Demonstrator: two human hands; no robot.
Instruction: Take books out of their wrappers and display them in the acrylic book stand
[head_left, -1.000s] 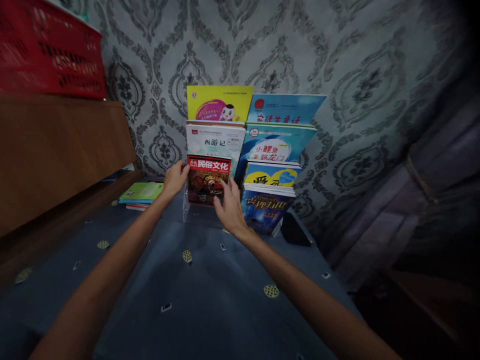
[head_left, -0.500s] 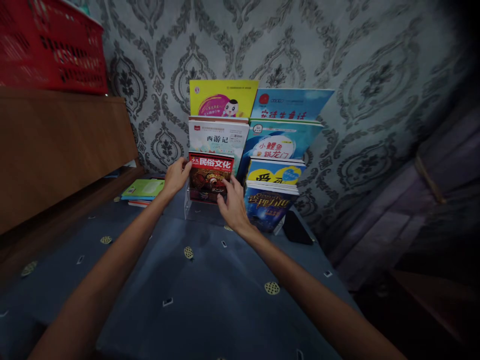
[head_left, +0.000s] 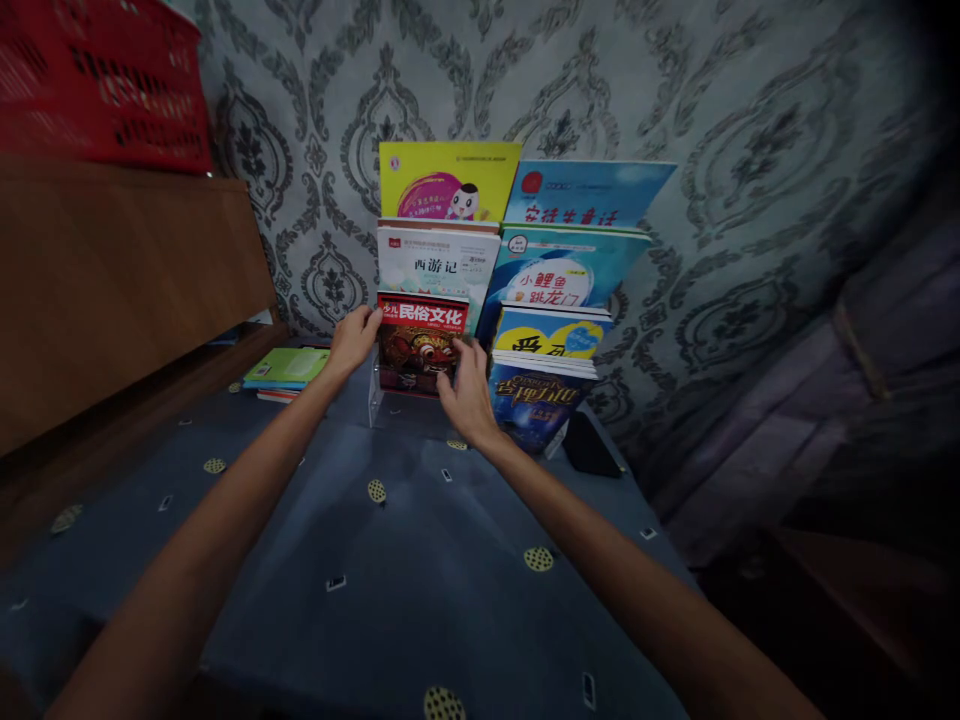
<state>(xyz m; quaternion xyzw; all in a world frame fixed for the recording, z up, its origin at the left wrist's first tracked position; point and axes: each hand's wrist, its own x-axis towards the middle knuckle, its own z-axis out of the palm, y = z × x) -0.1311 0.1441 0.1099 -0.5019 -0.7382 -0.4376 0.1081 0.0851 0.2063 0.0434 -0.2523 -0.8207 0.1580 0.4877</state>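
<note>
A small book [head_left: 420, 345] with a red title band and a mask on its dark cover stands at the front left of a clear stand [head_left: 374, 395]. My left hand [head_left: 354, 342] has its fingers closed at the book's upper left edge. At its right side is my right hand [head_left: 470, 395], thumb and fingers apart, fingertips close to or touching the cover. Behind the small book rise a white book [head_left: 435, 262] and a taller yellow book [head_left: 442, 180]. Blue books [head_left: 592, 190] fill the right column, with a dark blue one [head_left: 536, 405] in front.
A short pile of books with a green one on top [head_left: 289, 366] lies left of the stand. A black flat object [head_left: 592, 447] is at the right. A wooden cabinet [head_left: 127, 290] carrying a red basket [head_left: 105, 85] borders the left; patterned wall behind, dark curtain [head_left: 817, 390] right.
The whole scene sits slightly higher in the view. My right hand has shifted a little rightward toward the small book's right edge. My left hand stays at the left edge.
</note>
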